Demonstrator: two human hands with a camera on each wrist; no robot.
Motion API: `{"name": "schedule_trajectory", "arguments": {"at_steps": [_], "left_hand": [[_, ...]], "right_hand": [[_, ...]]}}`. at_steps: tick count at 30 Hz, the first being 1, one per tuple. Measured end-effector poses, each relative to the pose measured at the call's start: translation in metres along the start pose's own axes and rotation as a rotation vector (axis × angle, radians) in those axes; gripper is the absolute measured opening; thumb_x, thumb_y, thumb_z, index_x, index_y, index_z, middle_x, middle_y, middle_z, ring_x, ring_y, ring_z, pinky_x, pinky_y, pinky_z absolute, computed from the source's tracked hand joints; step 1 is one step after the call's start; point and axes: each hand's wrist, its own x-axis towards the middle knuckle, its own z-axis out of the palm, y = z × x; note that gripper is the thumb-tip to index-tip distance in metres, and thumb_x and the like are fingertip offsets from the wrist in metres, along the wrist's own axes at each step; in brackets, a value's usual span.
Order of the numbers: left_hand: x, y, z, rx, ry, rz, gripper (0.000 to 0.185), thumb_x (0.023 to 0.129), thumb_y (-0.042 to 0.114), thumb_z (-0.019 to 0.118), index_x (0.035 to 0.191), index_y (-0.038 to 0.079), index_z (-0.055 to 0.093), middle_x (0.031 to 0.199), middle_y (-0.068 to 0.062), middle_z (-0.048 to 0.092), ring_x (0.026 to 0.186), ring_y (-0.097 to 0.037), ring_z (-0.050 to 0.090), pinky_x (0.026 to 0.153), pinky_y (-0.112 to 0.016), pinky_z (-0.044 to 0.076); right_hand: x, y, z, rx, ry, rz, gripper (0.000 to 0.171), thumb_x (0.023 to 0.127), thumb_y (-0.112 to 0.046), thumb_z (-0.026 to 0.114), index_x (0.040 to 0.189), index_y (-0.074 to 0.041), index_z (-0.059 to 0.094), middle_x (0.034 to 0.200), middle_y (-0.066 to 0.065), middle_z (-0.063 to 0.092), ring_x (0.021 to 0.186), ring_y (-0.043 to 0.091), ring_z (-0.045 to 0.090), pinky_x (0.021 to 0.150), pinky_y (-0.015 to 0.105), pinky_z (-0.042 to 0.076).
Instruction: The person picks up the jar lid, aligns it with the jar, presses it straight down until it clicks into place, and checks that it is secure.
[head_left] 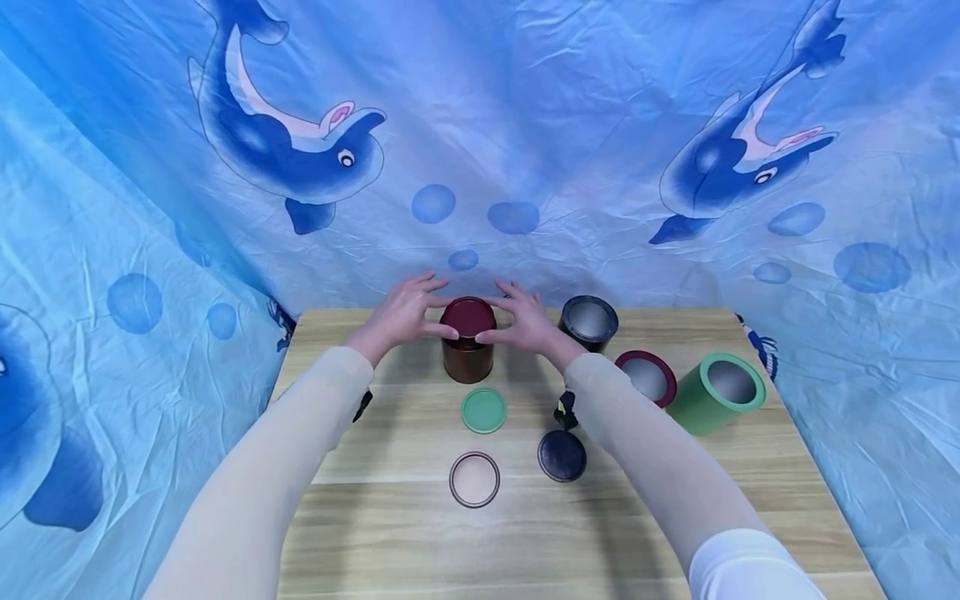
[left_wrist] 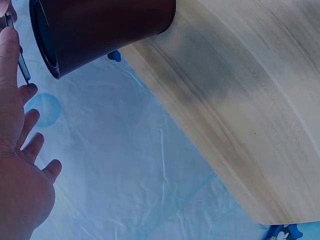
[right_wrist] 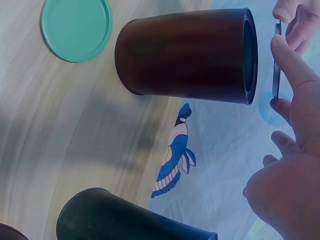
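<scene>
Your left hand [head_left: 405, 310] and right hand [head_left: 528, 323] pinch the dark red lid [head_left: 468, 317] at 2 opposite edges. The lid is just above the upright brown canister [head_left: 468, 365], not touching it, lying nearly square across its vertical long axis; neither hand looks nearer.

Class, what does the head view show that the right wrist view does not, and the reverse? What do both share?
Head only: the pale lid and green can. Right wrist only: the open mouth of the brown can. Both: that can, the green lid, and the red lid between the left hand and right hand.
</scene>
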Motion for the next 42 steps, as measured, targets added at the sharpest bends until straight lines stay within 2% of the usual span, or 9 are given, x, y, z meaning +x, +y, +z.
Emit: {"name": "schedule_trajectory", "arguments": {"at_steps": [10,16,24,35,42], "left_hand": [[0.000,-0.004,0.005,0.033,-0.030,-0.001,0.076,0.085,0.061,0.083,0.141,0.012,0.071,0.165,-0.017,0.046,0.158,-0.044,0.031,0.127,-0.063,0.027],[-0.002,-0.005,0.013,0.028,-0.015,-0.001,0.075,0.085,0.060,0.084,0.141,0.010,0.071,0.164,-0.018,0.047,0.158,-0.044,0.031,0.126,-0.065,0.027],[-0.005,-0.005,0.018,0.053,-0.027,-0.022,0.078,0.085,0.065,0.081,0.143,0.014,0.070,0.165,-0.016,0.047,0.159,-0.041,0.030,0.127,-0.067,0.024],[-0.009,-0.002,0.021,0.058,-0.019,-0.044,0.081,0.085,0.066,0.079,0.147,0.015,0.067,0.168,-0.013,0.043,0.162,-0.038,0.023,0.131,-0.063,0.014],[-0.012,-0.002,0.023,0.082,-0.021,-0.043,0.082,0.086,0.068,0.077,0.149,0.017,0.065,0.168,-0.012,0.042,0.163,-0.034,0.021,0.132,-0.059,0.012]], "right_hand": [[0.000,0.001,0.004,-0.001,-0.008,0.013,0.077,0.091,-0.045,0.086,0.156,-0.013,0.058,0.176,0.018,0.023,0.164,0.045,0.008,0.126,0.075,0.006],[0.000,0.003,0.010,-0.017,-0.005,0.014,0.080,0.090,-0.045,0.086,0.157,-0.013,0.056,0.176,0.019,0.023,0.164,0.045,0.009,0.125,0.077,0.007],[-0.002,0.004,0.016,-0.020,-0.008,0.017,0.080,0.091,-0.044,0.086,0.157,-0.010,0.055,0.176,0.020,0.023,0.163,0.046,0.010,0.124,0.078,0.009],[-0.003,0.005,0.018,-0.027,-0.006,0.018,0.080,0.091,-0.044,0.086,0.158,-0.011,0.055,0.176,0.019,0.023,0.164,0.045,0.009,0.125,0.077,0.005],[-0.004,0.004,0.019,-0.035,-0.006,0.012,0.082,0.091,-0.045,0.086,0.158,-0.010,0.054,0.176,0.018,0.022,0.164,0.045,0.009,0.124,0.077,0.006]]}}
